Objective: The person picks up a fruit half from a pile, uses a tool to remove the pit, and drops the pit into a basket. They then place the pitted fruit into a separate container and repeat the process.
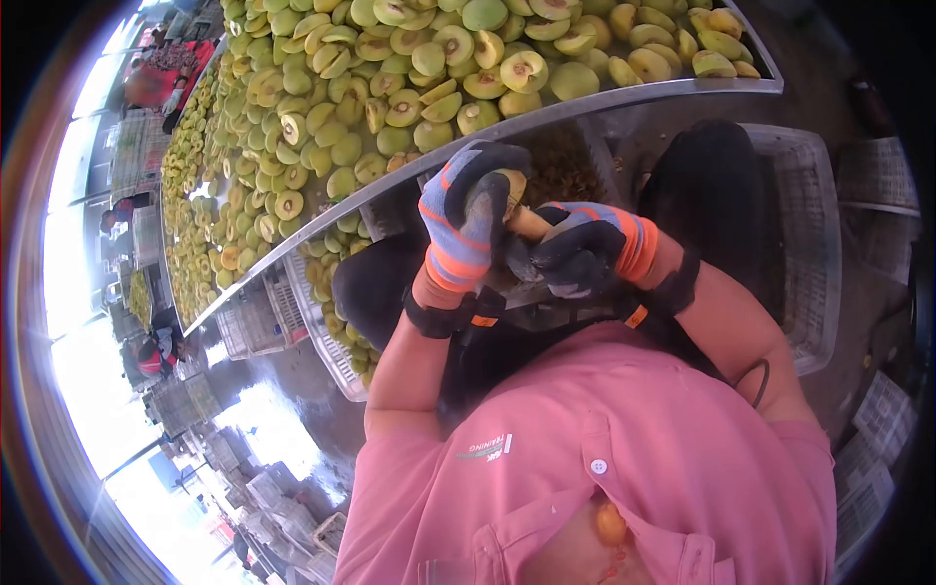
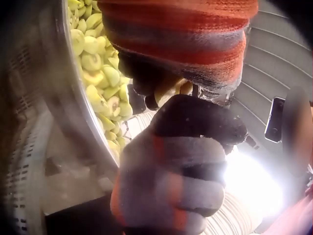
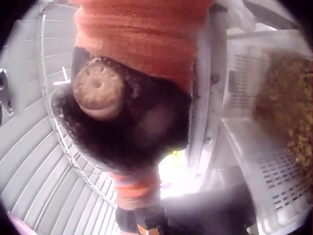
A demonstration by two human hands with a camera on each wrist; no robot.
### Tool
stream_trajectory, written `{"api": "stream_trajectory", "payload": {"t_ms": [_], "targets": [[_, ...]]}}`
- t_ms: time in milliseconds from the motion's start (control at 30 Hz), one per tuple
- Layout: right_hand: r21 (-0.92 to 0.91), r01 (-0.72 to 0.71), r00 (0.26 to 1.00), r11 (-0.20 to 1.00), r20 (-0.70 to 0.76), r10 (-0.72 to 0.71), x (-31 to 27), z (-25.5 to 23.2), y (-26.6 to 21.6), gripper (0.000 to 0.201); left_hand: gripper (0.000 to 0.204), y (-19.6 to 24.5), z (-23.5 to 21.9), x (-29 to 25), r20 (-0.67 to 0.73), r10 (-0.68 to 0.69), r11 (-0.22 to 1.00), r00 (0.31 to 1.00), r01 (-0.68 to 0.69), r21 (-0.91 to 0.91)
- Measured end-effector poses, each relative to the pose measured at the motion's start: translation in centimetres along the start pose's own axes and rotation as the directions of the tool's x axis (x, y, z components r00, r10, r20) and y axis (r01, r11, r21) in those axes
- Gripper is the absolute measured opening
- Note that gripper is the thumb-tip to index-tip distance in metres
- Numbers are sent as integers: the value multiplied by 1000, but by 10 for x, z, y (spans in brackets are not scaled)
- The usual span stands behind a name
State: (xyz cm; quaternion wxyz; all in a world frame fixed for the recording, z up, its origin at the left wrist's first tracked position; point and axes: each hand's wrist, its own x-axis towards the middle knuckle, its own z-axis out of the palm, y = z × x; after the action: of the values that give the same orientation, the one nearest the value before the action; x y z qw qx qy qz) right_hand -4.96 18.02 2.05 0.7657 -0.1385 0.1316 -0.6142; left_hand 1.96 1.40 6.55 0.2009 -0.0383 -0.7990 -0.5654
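We see the left hand (image 1: 466,219), in a grey knit glove with orange stripes and dark coated fingertips, curled tightly round a pale green-yellow fruit (image 1: 511,185), of which only a sliver shows between the fingers. The right hand (image 1: 585,249), gloved the same way, is clenched round a wooden handle (image 1: 531,224) of a tool; its round, tan butt end shows in the right wrist view (image 3: 98,89). The handle's long axis runs from the right fist up and leftward toward the fruit, its working end hidden against the fruit. Both hands meet just below the metal rim (image 1: 585,102) of a long tray (image 1: 322,210) heaped with halved fruit (image 1: 390,88), smooth green skins and cream cut faces with round hollows. Under that rim, just beyond the hands, a white perforated plastic crate (image 1: 809,214) stands, and another (image 1: 327,331) below the tray's left stretch holds more fruit. Around the tray lies wet ground with stacked crates. The person wears a pink shirt (image 1: 624,458).
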Motion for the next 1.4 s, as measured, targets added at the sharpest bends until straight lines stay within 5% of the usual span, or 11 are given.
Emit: {"api": "stream_trajectory", "payload": {"t_ms": [300,367,467,533,600,700,833,900,1100,1267,1400], "targets": [[361,23,970,932,219,-109,3,24,11,17,28,25,24,-3,-169,-53,970,984,11,-241],[360,17,965,933,239,-110,0,23,8,18,30,17,25,-5,-195,72,996,978,-61,60],[285,17,955,959,279,-100,-5,18,1,16,45,-5,13,-16,-221,-224,970,949,195,-148],[-269,48,998,962,42,-38,-7,-4,-1,17,41,-8,-6,-23,-203,-279,957,939,254,-141],[-555,-36,953,831,-268,-138,-12,23,-10,21,30,-7,-19,-28,-245,-202,979,948,199,-38],[-810,-583,614,58,-486,-622,13,-27,20,19,29,-28,-52,-44,-305,47,898,951,94,431],[-664,-386,744,640,-634,-210,8,-9,8,33,22,15,-99,-49,-407,83,692,909,242,680],[-799,-408,741,442,-572,-351,10,-8,9,34,29,-9,-158,-77,-723,-307,866,619,496,56],[-858,-410,771,310,-507,-386,16,-15,18,34,44,-21,-206,-88,-574,-126,-387,809,493,780],[-877,-419,775,236,-481,-410,18,-15,14,35,51,-35,-181,3,-329,-437,467,837,524,712],[-842,-476,762,253,-539,-359,14,0,7,34,51,-97,-167,80,-206,-585,359,784,479,801]]}}
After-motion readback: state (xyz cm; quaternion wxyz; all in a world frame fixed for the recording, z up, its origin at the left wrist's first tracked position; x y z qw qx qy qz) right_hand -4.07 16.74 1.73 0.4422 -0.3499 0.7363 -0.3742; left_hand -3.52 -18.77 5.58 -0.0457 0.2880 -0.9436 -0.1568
